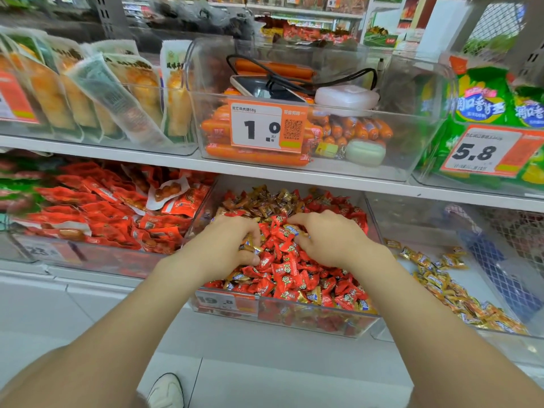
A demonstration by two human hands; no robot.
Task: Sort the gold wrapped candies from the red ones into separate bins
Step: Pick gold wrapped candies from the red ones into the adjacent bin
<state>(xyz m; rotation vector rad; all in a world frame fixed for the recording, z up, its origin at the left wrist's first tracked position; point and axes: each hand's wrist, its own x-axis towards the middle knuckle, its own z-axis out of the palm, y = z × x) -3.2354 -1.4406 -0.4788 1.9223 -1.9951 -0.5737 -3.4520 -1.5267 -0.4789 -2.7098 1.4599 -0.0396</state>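
A clear bin [282,319] on the lower shelf holds a heap of red wrapped candies [291,278] with gold wrapped candies [265,201] mixed in, mostly at the back. My left hand [232,245] rests in the heap, fingers curled round several gold candies [250,244]. My right hand [326,240] lies beside it on the heap, its fingertips pinching a gold candy [293,230]. To the right, a second clear bin [382,334] holds a spread of gold candies [459,293].
A bin of red snack packets [112,213] stands left of the candy bin. The upper shelf [176,160] just above my hands carries a clear bin of orange sausages with a price tag [265,125]. A mesh basket [500,260] sits far right. My shoe [166,391] shows on the floor.
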